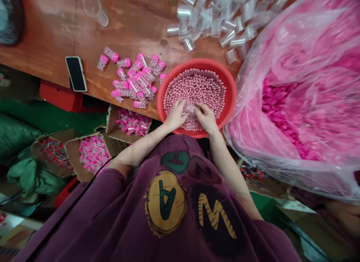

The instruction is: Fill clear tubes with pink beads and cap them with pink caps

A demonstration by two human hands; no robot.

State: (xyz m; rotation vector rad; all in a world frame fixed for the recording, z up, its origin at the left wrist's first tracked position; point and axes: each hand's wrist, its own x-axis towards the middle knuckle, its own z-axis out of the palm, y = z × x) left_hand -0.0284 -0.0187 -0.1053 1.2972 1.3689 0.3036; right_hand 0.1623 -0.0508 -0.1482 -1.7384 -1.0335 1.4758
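Left hand (176, 115) and right hand (206, 117): fingers closed on a clear tube (189, 110), seemingly, over the red basin (232, 85). Basin's pink pills (194, 87) remain plentiful. Pink-capped tubes (132, 82) piled left of basin; empty tubes (208, 23) beyond it.

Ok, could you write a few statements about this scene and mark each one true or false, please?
The left hand and right hand are over the red basin. True.
The basin holds many pink beads. True.
The black phone lies on the floor. False: it lies on the wooden table.
The clear tubes are inside the basin. False: they lie on the table beyond it.
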